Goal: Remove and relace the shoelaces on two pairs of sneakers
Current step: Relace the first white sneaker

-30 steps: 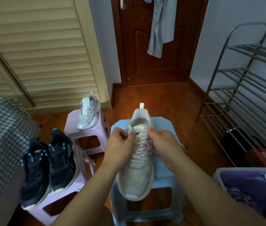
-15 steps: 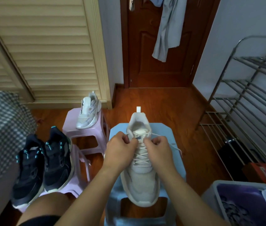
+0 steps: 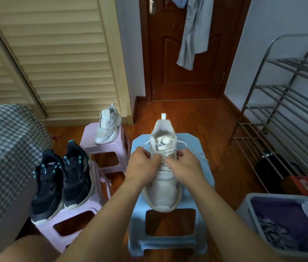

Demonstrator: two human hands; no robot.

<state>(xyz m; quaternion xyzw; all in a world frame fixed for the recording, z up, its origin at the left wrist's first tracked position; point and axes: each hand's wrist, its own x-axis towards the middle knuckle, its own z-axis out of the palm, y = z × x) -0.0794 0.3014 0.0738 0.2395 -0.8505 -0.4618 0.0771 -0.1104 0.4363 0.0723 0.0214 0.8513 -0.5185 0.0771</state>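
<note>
A white sneaker [image 3: 163, 191] stands on a light blue stool [image 3: 191, 144], toe toward me, heel tab away. Its white shoelace [image 3: 196, 155] crosses the eyelets, and loose ends trail off to both sides. My left hand [image 3: 141, 166] pinches the lace at the left side of the tongue. My right hand [image 3: 188, 164] pinches the lace at the right side. Both hands sit over the middle eyelets, close together. The matching white sneaker [image 3: 107, 124] stands on a pink stool [image 3: 92, 142] farther left. A dark pair with teal accents [image 3: 62, 178] sits on a nearer pink stool [image 3: 81, 210].
A metal shoe rack [image 3: 289, 103] lines the right wall, with a red box [image 3: 304, 183] under it. A grey bin [image 3: 285, 224] with purple contents is at the lower right. A checked fabric surface [image 3: 3, 148] fills the left. A brown door [image 3: 183, 53] with hanging cloth stands ahead.
Both hands have slid slightly down the shoe toward me, from the tongue's top to the middle eyelets. Lace loops now stand out on both sides near the tongue. The camera has tilted up.
</note>
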